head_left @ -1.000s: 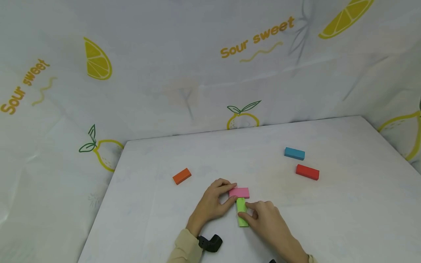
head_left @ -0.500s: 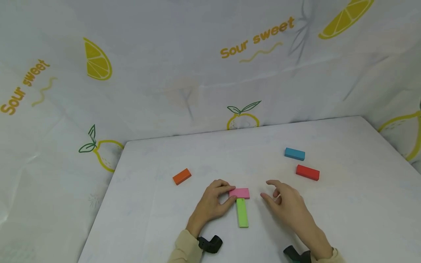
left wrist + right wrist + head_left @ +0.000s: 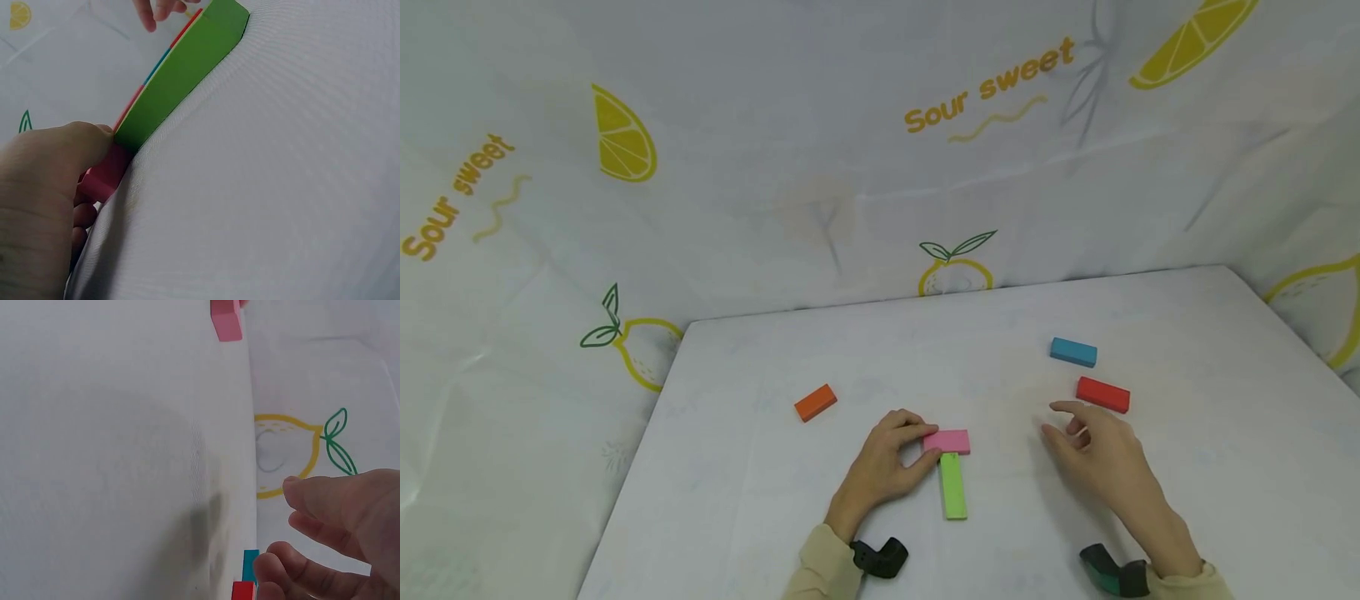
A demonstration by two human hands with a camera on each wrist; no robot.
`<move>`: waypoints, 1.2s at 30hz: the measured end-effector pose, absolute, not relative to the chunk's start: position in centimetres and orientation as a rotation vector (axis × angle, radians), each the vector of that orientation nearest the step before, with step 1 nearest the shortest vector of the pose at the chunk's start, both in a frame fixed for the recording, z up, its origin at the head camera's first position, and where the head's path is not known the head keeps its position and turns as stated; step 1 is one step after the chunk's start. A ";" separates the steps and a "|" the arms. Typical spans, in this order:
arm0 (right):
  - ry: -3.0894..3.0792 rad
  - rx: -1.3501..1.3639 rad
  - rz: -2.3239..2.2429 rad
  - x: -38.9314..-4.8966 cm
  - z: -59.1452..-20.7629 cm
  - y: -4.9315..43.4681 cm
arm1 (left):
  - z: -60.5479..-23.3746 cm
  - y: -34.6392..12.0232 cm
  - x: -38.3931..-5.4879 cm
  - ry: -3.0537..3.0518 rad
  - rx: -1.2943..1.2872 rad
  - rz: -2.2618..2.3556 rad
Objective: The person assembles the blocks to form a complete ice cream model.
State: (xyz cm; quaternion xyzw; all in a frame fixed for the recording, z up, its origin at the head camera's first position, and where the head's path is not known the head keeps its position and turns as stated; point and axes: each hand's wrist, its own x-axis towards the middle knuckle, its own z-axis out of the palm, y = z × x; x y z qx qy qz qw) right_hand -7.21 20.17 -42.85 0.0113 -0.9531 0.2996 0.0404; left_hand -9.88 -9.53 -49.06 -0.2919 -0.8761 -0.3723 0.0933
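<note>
My left hand (image 3: 883, 462) pinches the left end of a pink block (image 3: 953, 442) between thumb and index finger. A light green block (image 3: 952, 487) lies lengthwise toward me, its far end right at the pink block's near side, forming a T. In the left wrist view the thumb is close by the near end of the green block (image 3: 181, 75). My right hand (image 3: 1108, 458) is above the table on the right, thumb and fingers apart with nothing between them. Just beyond its fingers lies a red block (image 3: 1103, 394), and behind that a blue block (image 3: 1073, 352).
An orange block (image 3: 816, 402) lies at the left on the white table (image 3: 760, 500). A white cloth (image 3: 760, 167) printed with lemons rises behind the table's back edge. Black wrist devices sit at both sleeves.
My right hand has let go of the green block and moved right and away from me, toward the red block. The left hand stays on the pink block.
</note>
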 end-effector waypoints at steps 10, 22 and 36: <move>-2.881 0.023 0.894 -8.0 -43.2 22.6 | -49.2 -9.6 -10.1 -2.598 -0.871 -1.105; -2.979 -0.121 0.808 -9.5 -43.3 25.9 | -49.1 -9.7 -10.1 -2.617 -0.859 -1.120; -3.148 -0.115 0.782 -10.9 -43.3 28.5 | -49.1 -9.7 -10.2 -2.613 -0.864 -1.143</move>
